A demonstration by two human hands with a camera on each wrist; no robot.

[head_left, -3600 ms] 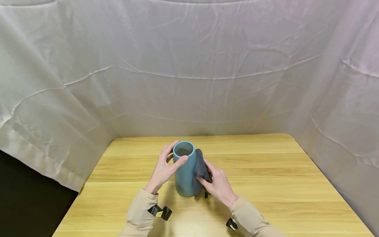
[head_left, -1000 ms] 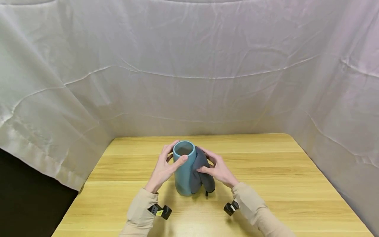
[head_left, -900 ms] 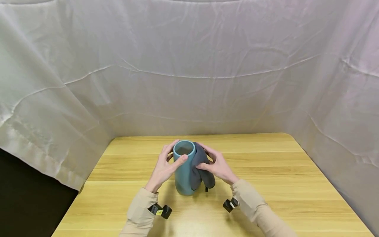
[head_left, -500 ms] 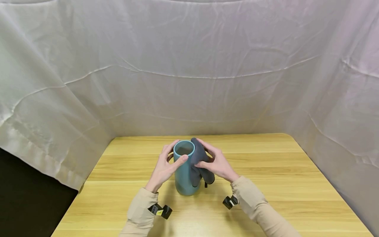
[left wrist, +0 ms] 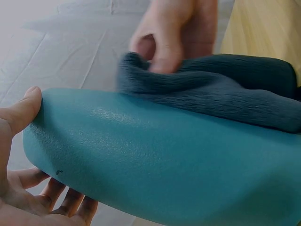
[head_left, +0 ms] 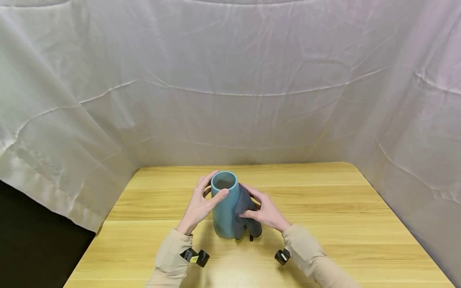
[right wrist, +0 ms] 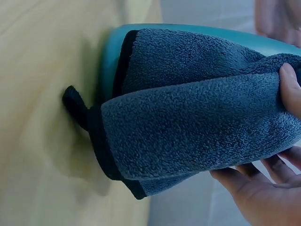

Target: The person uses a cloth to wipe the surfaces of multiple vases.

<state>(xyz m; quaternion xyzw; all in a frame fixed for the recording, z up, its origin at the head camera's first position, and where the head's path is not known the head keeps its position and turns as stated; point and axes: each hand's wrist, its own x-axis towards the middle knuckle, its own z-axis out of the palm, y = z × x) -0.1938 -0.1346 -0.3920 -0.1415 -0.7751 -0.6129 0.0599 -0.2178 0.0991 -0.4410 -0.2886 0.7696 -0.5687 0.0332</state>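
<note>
L hand (head_left: 199, 205) grips vase (head_left: 224, 208) rim, unchanged; R hand (head_left: 264, 211), pinching cloth (head_left: 246, 214) vs. vase side, now lower than 0.5 s ago.

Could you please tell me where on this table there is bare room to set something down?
The wooden table is bare right of the right hand, out to the white drape, and left of the left hand to the table's edge. The middle is crowded: both hands, the teal vase and grey cloth.
</note>
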